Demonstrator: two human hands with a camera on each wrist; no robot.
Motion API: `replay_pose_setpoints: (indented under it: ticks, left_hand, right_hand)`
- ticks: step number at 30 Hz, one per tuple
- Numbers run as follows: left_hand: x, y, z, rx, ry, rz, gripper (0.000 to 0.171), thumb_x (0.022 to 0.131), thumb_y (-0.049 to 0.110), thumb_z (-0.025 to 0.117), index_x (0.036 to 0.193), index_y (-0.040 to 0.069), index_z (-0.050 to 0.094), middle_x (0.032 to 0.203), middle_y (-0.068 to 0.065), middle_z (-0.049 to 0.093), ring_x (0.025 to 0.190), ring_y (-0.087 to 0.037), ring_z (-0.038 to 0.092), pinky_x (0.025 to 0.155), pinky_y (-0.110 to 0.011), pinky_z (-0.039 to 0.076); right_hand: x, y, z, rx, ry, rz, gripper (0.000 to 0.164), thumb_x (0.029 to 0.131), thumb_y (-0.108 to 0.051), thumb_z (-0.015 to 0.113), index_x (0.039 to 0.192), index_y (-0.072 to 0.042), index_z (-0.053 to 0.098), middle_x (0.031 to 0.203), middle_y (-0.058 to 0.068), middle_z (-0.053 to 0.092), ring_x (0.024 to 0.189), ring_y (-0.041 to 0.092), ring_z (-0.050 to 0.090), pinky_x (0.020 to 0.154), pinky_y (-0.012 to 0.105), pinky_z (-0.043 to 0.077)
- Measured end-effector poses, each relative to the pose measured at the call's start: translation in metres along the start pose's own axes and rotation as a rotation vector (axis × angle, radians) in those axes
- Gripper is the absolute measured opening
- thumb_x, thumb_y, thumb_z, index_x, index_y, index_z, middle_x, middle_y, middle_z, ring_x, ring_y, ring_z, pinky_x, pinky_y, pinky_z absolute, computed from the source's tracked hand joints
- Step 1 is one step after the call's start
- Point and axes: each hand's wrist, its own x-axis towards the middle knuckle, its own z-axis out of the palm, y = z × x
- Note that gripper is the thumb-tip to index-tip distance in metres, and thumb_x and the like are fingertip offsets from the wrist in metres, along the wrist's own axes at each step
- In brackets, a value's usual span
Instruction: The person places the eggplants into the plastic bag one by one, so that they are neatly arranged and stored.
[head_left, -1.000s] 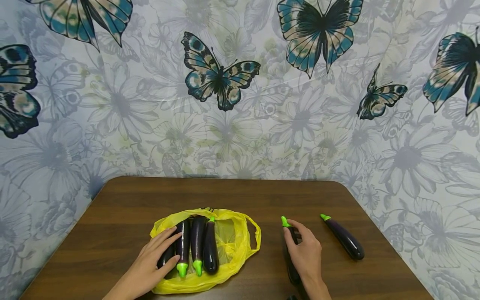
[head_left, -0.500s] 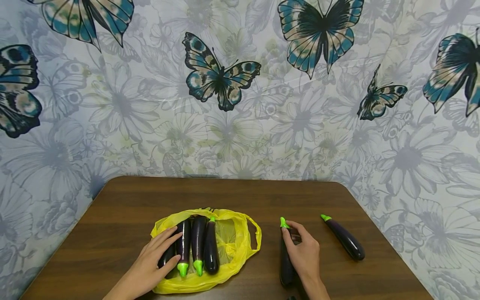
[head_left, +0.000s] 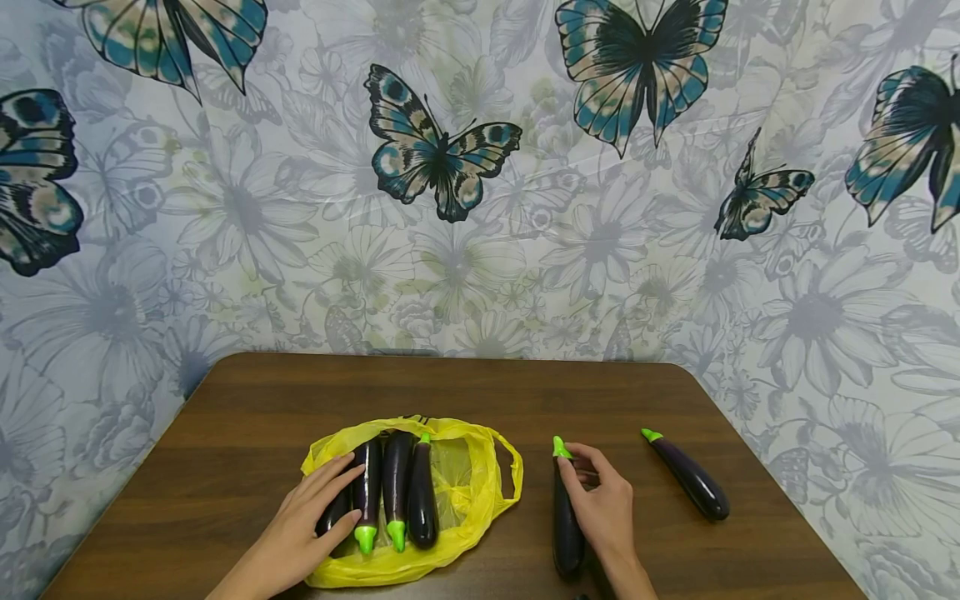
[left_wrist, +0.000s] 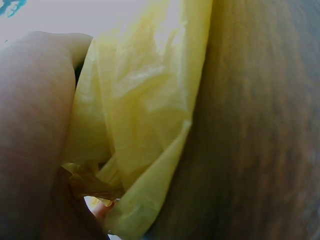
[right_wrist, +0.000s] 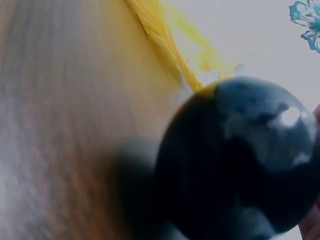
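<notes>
My left hand [head_left: 303,521] rests over the left side of a yellow plastic bag [head_left: 468,542], fingers fairly straight and spread across the leftmost eggplant [head_left: 334,510], which they partly hide. Several dark eggplants lie side by side in the bag, among them one with its green stem [head_left: 397,535] toward me. To the right of the bag, my right hand [head_left: 606,504] pinches another eggplant [head_left: 567,533] just below its green cap. Its glossy rounded end [right_wrist: 240,165] fills much of the right wrist view. In the left wrist view, the bag's crumpled side [left_wrist: 145,95] stands beside the hand.
Another eggplant [head_left: 690,477] lies slanted on the brown wooden table [head_left: 480,387], right of my right hand. The bag's handle loop [head_left: 516,475] sticks out toward the right. Behind the table hangs a backdrop [head_left: 480,283] with butterflies and flowers.
My right hand has shifted slightly left with its eggplant, whose lower end now shows more clearly. The left hand, the bag and the eggplant at the right look unchanged.
</notes>
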Motion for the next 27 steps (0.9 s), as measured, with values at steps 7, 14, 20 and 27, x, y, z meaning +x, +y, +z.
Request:
replay_pose_setpoints:
  ticks: [7, 14, 20, 27]
  left_hand:
    - [-0.0002, -0.0004, -0.0002, 0.005, -0.001, -0.003, 0.056, 0.1, 0.039, 0.068, 0.151, 0.019, 0.055, 0.159, -0.012, 0.046, 0.143, -0.044, 0.041, 0.1, -0.079, 0.034]
    - [-0.0002, -0.0003, -0.0003, 0.01, 0.007, 0.007, 0.056, 0.099, 0.039, 0.069, 0.15, 0.02, 0.055, 0.159, -0.012, 0.046, 0.143, -0.044, 0.042, 0.1, -0.078, 0.035]
    - [0.0, -0.0004, 0.0, 0.015, 0.013, 0.013, 0.056, 0.099, 0.038, 0.07, 0.15, 0.02, 0.055, 0.158, -0.013, 0.047, 0.142, -0.043, 0.043, 0.099, -0.078, 0.036]
    - [-0.0002, -0.0006, 0.0002, 0.019, 0.015, 0.012, 0.056, 0.099, 0.038, 0.07, 0.15, 0.021, 0.055, 0.159, -0.013, 0.046, 0.143, -0.043, 0.043, 0.099, -0.078, 0.035]
  right_hand:
    - [-0.0006, -0.0033, 0.0006, 0.022, -0.021, 0.037, 0.019, 0.092, -0.01, 0.079, 0.11, -0.016, 0.077, 0.094, -0.002, 0.076, 0.082, 0.005, 0.069, 0.072, 0.021, 0.058]
    - [-0.0006, -0.0053, 0.0029, 0.052, -0.044, 0.085, 0.021, 0.09, -0.008, 0.08, 0.11, -0.016, 0.076, 0.095, -0.002, 0.076, 0.085, 0.004, 0.069, 0.074, 0.018, 0.057]
    - [-0.0018, -0.007, 0.0039, 0.086, -0.095, 0.099, 0.029, 0.092, -0.005, 0.077, 0.119, -0.015, 0.073, 0.106, 0.001, 0.075, 0.089, 0.006, 0.069, 0.075, 0.019, 0.058]
    - [-0.004, -0.0063, 0.0044, 0.094, -0.172, 0.098, 0.034, 0.096, -0.006, 0.072, 0.127, -0.021, 0.072, 0.118, 0.0, 0.073, 0.096, 0.011, 0.071, 0.079, 0.022, 0.058]
